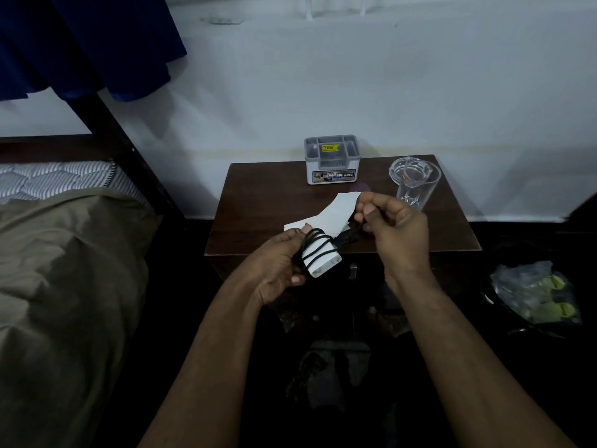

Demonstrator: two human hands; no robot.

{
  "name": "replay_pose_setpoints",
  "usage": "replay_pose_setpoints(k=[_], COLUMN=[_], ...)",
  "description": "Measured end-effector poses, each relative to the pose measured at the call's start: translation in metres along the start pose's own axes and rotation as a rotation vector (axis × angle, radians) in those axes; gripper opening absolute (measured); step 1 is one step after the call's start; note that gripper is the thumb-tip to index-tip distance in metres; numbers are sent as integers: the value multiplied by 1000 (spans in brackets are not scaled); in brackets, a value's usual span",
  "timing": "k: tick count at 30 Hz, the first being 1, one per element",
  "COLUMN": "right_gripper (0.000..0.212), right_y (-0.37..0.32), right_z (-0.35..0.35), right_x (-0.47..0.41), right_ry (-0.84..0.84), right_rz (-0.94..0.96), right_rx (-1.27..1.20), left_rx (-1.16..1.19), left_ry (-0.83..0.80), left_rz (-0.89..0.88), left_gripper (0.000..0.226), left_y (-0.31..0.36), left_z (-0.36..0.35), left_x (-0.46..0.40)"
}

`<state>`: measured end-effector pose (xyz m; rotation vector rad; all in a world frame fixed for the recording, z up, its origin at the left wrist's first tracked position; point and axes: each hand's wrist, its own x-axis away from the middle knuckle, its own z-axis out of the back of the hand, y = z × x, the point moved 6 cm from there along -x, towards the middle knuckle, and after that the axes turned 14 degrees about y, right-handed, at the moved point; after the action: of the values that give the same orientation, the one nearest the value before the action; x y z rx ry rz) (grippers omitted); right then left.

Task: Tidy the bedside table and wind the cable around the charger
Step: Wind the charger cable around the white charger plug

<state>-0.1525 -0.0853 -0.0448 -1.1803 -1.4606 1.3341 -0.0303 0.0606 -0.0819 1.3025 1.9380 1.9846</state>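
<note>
left hand (pixel 280 263) grips white charger (pixel 320 257), black cable (pixel 312 242) looped around it; right hand (pixel 389 221) pinches cable end, plug hidden behind fingers.

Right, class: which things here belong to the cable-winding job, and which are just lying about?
Part of the job:
charger
cable
left hand
right hand

Just lying about:
glass
grey box
papers
plastic bag
</note>
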Motion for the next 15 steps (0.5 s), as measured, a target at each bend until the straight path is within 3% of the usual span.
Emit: replay_pose_setpoints(k=[5,8,12,15], right_gripper=[24,48,77,52], right_y=[-14,-14,7,24], right_z=[-3,-9,-15,-22], right_x=[6,10,7,11], right_ry=[-7,-102,-160,-201], right_rz=[223,338,167,-66], right_rx=[66,156,265,213], left_rx=[-51,-14,62,80], left_ry=[115,169,186,173], left_rz=[-21,-48,-28,-34], left_gripper=[27,26,24,24], left_y=[3,3,1,2], left_z=[5,9,16,15], left_x=[-4,-7,-9,-9])
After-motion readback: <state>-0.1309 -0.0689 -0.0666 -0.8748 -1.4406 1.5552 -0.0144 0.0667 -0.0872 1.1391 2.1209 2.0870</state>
